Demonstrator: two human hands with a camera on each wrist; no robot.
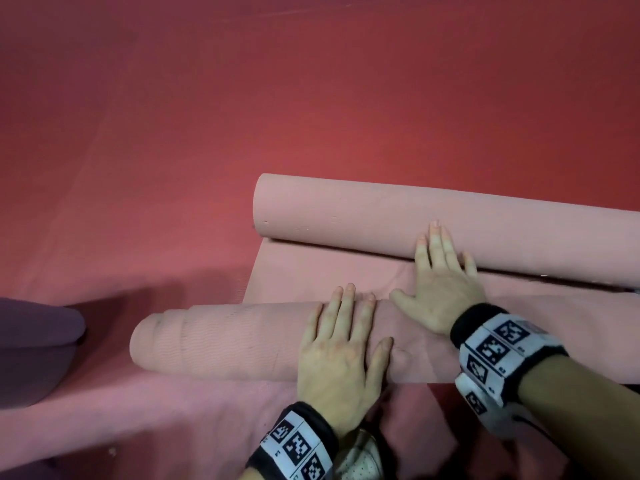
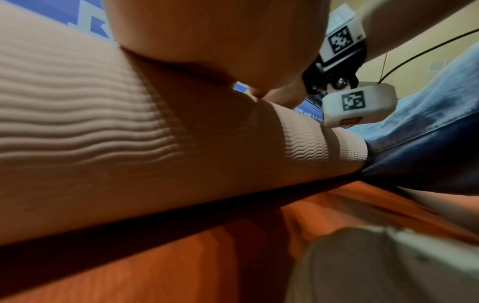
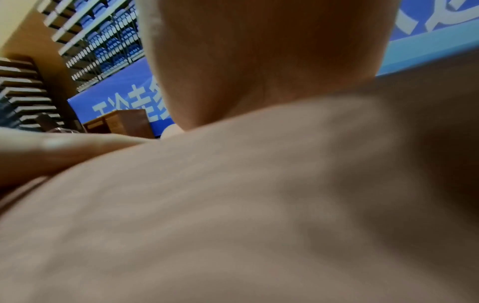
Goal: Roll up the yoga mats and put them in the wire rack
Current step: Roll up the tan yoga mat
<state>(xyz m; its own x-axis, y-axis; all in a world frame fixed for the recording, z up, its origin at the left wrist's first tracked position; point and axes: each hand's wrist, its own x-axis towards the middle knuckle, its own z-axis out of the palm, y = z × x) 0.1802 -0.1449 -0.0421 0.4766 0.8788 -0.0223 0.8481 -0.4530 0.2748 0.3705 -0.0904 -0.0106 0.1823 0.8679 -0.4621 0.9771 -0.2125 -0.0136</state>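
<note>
On the red floor (image 1: 311, 98): my left hand (image 1: 341, 355) flat, fingers straight, pressing the near mat roll (image 1: 221, 341); right hand (image 1: 440, 289) flat, fingers reaching the far roll (image 1: 346, 209).

Sports hall, red floor (image 1: 242, 98), tiered blue seats (image 3: 111, 45), blue banner (image 3: 122, 96)

red floor (image 1: 311, 98), blue banner (image 3: 116, 96), wooden desk (image 3: 124, 123).

Black wristbands (image 1: 485, 327) carry white blocks printed with black square codes; blue jeans (image 2: 427, 127).
</note>
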